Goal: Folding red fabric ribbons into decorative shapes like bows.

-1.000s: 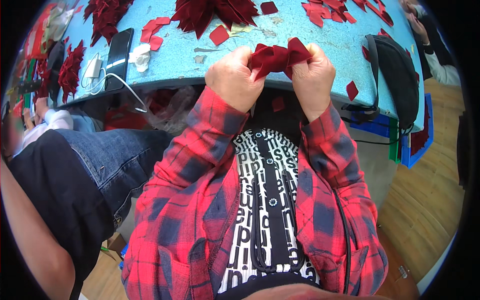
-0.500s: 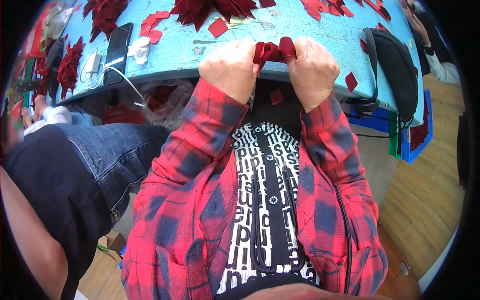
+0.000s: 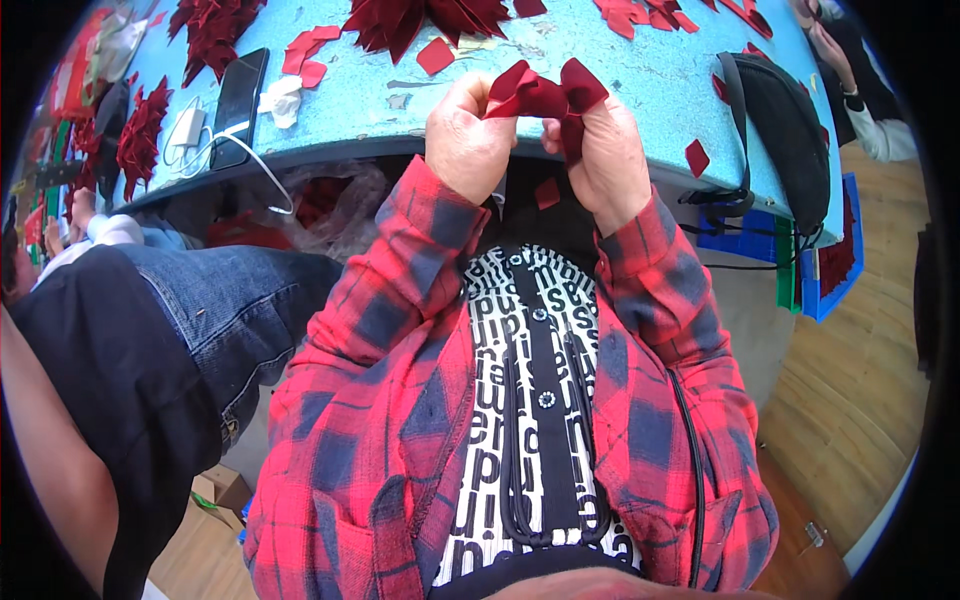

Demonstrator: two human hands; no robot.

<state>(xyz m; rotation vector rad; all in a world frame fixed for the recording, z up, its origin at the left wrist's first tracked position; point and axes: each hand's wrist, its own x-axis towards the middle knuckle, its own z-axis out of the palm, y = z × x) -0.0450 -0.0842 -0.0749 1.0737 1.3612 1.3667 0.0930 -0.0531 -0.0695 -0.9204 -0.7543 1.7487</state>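
Between my two hands, just over the table's near edge, is a dark red fabric bow (image 3: pixel 530 93) with folded loops. My left hand (image 3: pixel 468 140) is closed, its thumb and fingers pinching the left loop. My right hand (image 3: pixel 606 155) is closed too, gripping the right side, and a short end of the fabric hangs down beside its thumb. Fingertips on the far side are partly hidden. Beyond the hands, a dark red pointed-petal fabric flower (image 3: pixel 425 22) lies on the blue table (image 3: pixel 350 105), with a red diamond-shaped piece (image 3: pixel 435 56) close by.
At the left lie a black phone (image 3: pixel 238 105), a white charger with cable (image 3: pixel 186 130), crumpled tissue (image 3: pixel 282 100) and more red flowers (image 3: pixel 146 135). A black bag (image 3: pixel 790 140) sits at the right edge. Blue bins (image 3: pixel 840 260) stand below. A person in jeans (image 3: pixel 215 310) is close at left.
My hands have come closer together and turned, the right one drawing inward. The red fabric bow has risen slightly, and its loops now stand more open.
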